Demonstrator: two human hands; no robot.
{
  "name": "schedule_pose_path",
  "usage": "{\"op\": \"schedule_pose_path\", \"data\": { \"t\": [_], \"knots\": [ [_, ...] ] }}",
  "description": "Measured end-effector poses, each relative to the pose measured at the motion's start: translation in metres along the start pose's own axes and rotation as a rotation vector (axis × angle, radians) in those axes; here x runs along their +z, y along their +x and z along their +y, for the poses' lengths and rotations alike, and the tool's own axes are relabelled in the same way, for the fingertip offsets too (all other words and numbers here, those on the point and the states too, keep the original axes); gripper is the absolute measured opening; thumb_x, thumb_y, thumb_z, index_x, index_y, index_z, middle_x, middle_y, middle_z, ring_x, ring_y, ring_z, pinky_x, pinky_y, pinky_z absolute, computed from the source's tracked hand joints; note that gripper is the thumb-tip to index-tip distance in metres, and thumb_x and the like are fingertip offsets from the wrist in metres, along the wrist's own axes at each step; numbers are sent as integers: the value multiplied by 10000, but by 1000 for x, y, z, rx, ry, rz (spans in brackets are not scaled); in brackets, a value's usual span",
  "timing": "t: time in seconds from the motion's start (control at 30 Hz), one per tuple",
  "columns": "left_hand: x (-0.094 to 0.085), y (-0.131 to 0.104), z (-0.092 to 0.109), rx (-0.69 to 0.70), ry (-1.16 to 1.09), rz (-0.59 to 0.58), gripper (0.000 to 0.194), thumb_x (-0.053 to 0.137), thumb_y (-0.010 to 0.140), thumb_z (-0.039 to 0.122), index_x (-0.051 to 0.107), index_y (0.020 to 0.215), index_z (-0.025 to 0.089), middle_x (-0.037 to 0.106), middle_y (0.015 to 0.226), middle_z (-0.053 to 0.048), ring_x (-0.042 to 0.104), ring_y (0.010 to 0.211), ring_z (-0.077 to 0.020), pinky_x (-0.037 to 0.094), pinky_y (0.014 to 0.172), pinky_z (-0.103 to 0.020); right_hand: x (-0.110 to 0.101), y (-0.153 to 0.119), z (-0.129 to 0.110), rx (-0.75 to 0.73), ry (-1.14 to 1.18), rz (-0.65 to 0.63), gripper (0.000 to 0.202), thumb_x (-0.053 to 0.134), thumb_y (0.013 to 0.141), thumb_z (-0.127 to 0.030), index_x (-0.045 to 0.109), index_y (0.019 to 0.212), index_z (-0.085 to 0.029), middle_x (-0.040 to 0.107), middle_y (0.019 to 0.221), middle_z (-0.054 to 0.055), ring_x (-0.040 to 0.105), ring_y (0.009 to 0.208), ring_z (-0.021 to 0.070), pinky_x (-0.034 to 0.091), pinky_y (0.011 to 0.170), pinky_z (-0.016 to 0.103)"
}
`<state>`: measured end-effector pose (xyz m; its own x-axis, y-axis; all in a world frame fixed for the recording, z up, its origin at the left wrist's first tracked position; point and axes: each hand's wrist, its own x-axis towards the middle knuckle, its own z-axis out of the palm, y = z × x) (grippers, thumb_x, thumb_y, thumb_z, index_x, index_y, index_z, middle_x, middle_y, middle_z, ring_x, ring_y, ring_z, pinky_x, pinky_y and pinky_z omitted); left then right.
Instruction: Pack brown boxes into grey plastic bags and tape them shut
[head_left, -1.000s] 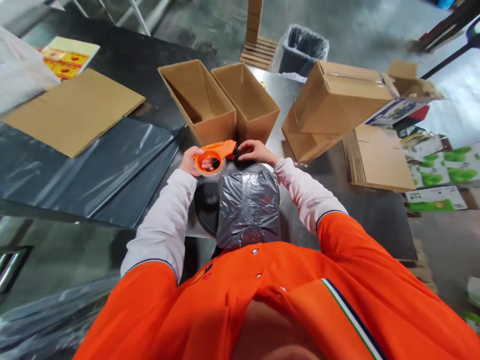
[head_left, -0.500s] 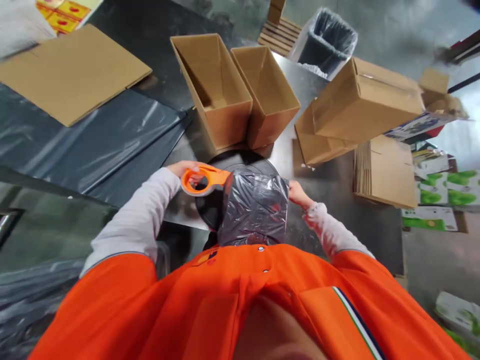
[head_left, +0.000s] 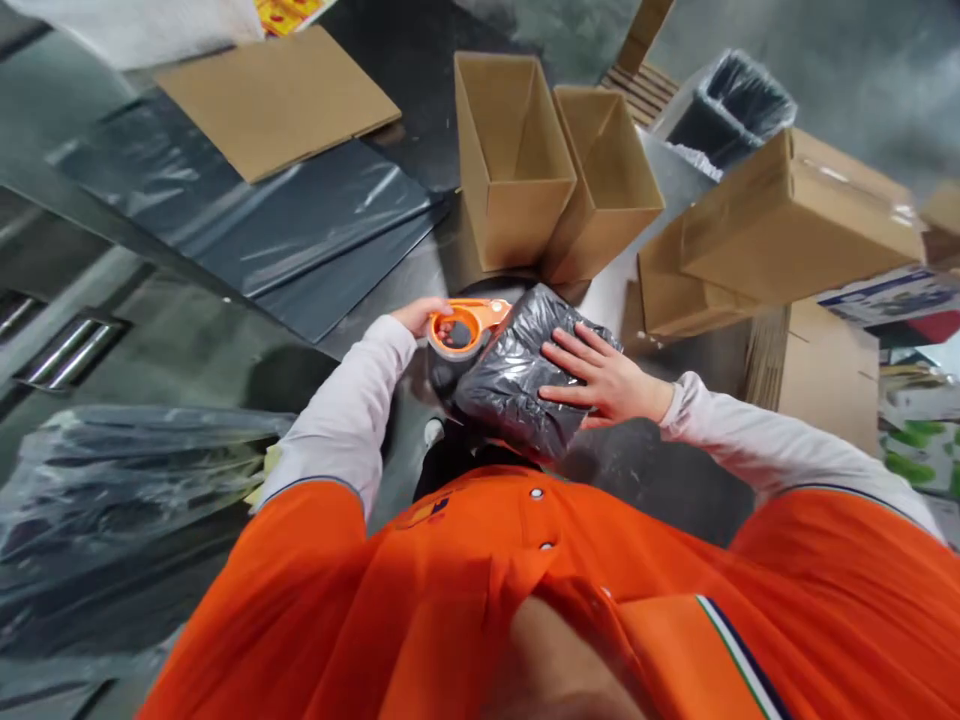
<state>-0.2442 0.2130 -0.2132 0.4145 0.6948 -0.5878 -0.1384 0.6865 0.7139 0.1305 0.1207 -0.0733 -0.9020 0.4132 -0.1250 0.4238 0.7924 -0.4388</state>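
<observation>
A package wrapped in black plastic [head_left: 510, 385] sits tilted in front of my body, over a round black disc [head_left: 442, 375] on the metal table. My left hand [head_left: 426, 316] grips an orange tape dispenser [head_left: 456, 325], whose front end meets the package's upper left edge. Across the package's right side, my right hand [head_left: 600, 378] lies flat with its fingers spread. Its thumb side and the underside of the package are partly hidden.
Two open cardboard boxes [head_left: 517, 190] stand just beyond the package. Black plastic sheets [head_left: 300, 230] and flat cardboard [head_left: 281, 95] lie to the left. A large closed carton [head_left: 810, 220], stacked flat cartons [head_left: 829, 370] and a lined bin [head_left: 731, 110] are on the right.
The package has turned and tilted. My right hand has moved from its right edge to lie flat on top. My left hand still holds the dispenser against it; the view has shifted.
</observation>
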Motion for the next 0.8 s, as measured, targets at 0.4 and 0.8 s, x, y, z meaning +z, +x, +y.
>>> {"op": "schedule_pose_path", "data": {
  "t": [0.4, 0.8],
  "knots": [
    [-85, -235, -158, 170, -139, 281, 609, 680, 508, 347, 736, 1099, 211, 492, 479, 34, 392, 396, -123, 514, 498, -298, 50, 117, -89, 553, 114, 617, 969, 824, 849, -721, 544, 1612, -195, 379, 1753, 180, 23, 1683, 571, 156, 1297, 808],
    [119, -158, -261, 502, -236, 208, 871, 694, 863, 483, 452, 1654, 212, 564, 1623, -160, 578, 1470, -359, 550, 1163, -462, -8, 245, -96, 1211, -192, 450, 956, 652, 1085, -499, 238, 1627, 171, 508, 1532, 415, 379, 1560, 566, 262, 1260, 781]
  ]
}}
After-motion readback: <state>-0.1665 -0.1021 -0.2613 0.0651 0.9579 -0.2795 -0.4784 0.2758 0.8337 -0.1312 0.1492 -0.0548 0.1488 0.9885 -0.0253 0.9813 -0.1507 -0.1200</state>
